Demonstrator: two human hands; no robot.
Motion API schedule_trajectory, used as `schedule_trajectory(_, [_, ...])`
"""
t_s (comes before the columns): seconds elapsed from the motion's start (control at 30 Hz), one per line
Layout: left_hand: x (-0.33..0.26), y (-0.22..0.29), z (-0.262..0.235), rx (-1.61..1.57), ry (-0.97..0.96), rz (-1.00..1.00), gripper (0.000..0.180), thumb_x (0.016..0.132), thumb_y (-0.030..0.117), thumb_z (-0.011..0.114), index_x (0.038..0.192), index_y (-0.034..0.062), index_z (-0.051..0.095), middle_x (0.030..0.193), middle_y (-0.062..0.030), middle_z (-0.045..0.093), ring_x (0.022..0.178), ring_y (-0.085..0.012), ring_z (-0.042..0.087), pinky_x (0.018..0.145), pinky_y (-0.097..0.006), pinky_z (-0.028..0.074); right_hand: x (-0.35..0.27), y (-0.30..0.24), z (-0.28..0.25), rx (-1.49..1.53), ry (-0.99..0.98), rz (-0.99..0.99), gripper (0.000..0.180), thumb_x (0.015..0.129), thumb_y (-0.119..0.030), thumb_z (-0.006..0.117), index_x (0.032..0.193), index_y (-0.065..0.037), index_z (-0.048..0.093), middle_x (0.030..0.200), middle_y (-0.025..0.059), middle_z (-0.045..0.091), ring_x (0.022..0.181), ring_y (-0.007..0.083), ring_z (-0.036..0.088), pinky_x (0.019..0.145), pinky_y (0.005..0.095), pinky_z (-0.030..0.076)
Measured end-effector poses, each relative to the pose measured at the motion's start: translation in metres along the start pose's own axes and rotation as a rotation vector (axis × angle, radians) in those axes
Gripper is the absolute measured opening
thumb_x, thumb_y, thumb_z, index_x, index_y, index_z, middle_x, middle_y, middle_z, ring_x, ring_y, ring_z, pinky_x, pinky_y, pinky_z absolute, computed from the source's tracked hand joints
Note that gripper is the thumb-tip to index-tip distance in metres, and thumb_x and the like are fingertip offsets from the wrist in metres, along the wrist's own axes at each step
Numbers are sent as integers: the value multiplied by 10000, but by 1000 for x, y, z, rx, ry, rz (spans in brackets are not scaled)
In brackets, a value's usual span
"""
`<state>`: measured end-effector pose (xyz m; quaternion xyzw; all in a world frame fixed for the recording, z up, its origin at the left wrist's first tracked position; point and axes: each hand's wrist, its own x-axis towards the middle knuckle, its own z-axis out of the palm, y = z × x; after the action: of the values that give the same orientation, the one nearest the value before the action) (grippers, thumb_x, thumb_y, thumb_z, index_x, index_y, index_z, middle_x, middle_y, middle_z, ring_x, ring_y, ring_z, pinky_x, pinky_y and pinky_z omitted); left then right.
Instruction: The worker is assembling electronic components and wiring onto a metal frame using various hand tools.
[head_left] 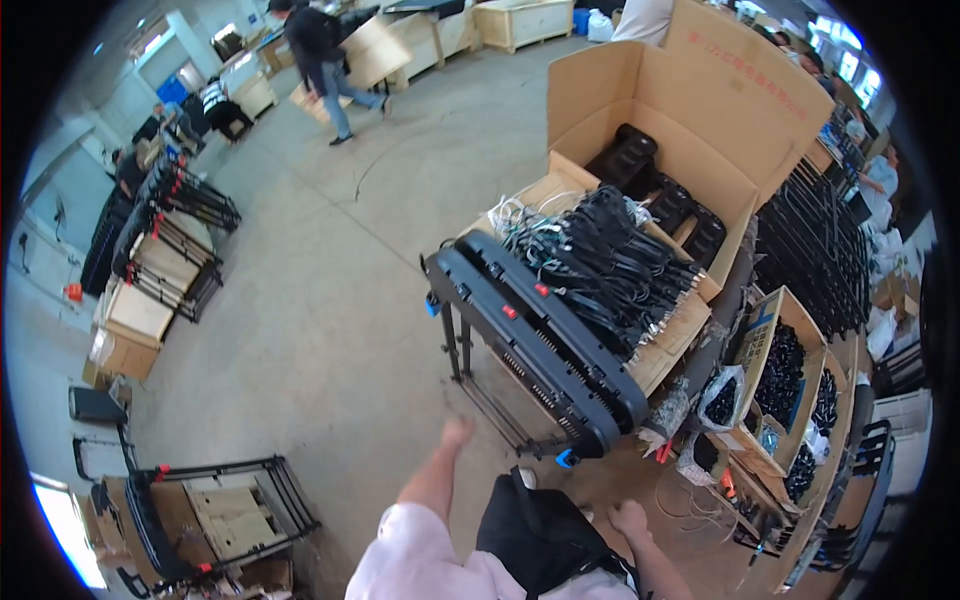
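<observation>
My left hand (458, 432) is held out in front of me, smeared by motion, and its fingers cannot be made out. It is nearest to the black metal frame (485, 405), with a gap between them. My right hand (628, 517) hangs beside my black apron (540, 535), fingers curled in, with nothing visible in it. Ahead lie two long dark grey plastic housings (530, 335), side by side, each with a red switch (509, 312). Blue caps (567, 458) show at the frame's ends. Behind the housings, many black cords (610, 250) are heaped on cardboard.
A tall open carton (690, 100) holds black moulded parts (625, 160). At right, a wooden bin (780, 370) carries small black pieces. Black frames (240, 510) stand lower left, and more frames (180, 230) farther off. A person (325, 65) carries a wooden panel across the floor.
</observation>
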<state>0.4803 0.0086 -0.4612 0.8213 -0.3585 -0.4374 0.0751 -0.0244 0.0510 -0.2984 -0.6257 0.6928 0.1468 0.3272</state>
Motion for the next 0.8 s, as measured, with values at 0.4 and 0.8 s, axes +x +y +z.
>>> schedule_trajectory(0.4, [-117,62,168,307,-388,183,461,953,405,550,1224,75,724,1235,-226,708,1158,-395,677,1016,-484,535,-82,194,52,474,-46,426,320,867,-297,656,938,-25,809,768,120,773,761,235,774,790,376,607])
schedule_trajectory(0.8, [-141,158,281,581,-120,683,537,992,497,513,1247,76,729,1240,-250,695,1231,-422,626,1061,-503,488,-132,371,-115,478,172,-166,411,953,-443,636,1126,-95,769,1045,205,755,971,380,730,869,461,571])
